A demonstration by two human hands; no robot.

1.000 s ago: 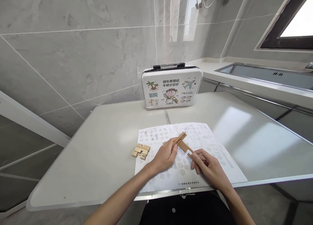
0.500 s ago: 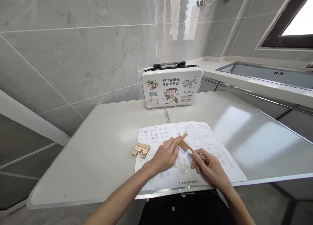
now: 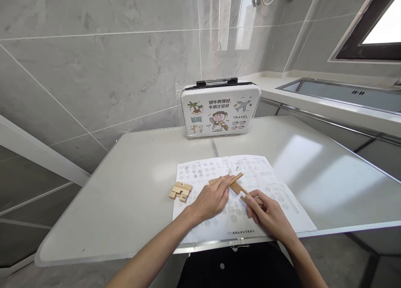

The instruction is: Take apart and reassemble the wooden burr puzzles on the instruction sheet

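Observation:
Over the printed sheet (image 3: pixel 197 233), my left hand (image 3: pixel 213 196) is closed on a slim wooden stick (image 3: pixel 237 179) that points up and to the right. My right hand (image 3: pixel 263 208) pinches the near end of a notched wooden piece (image 3: pixel 235 187). This flat piece lies partly below the stick, and its far side runs beneath my left hand, where fingers cover it. Left of my left hand, several light wooden puzzle blocks (image 3: pixel 181 192) lie fitted together at the sheet's left edge, one marked with a 3.
A white case (image 3: pixel 221 112) with cartoon prints and a black handle stands upright at the back of the white folding table (image 3: pixel 125 204). A counter with a sink (image 3: pixel 341 95) runs along the right. Grey tiled wall (image 3: pixel 100 70) rises behind.
The stick in my left hand has shifted slightly to the right and tilted lower over the notched piece. My right hand is almost unmoved.

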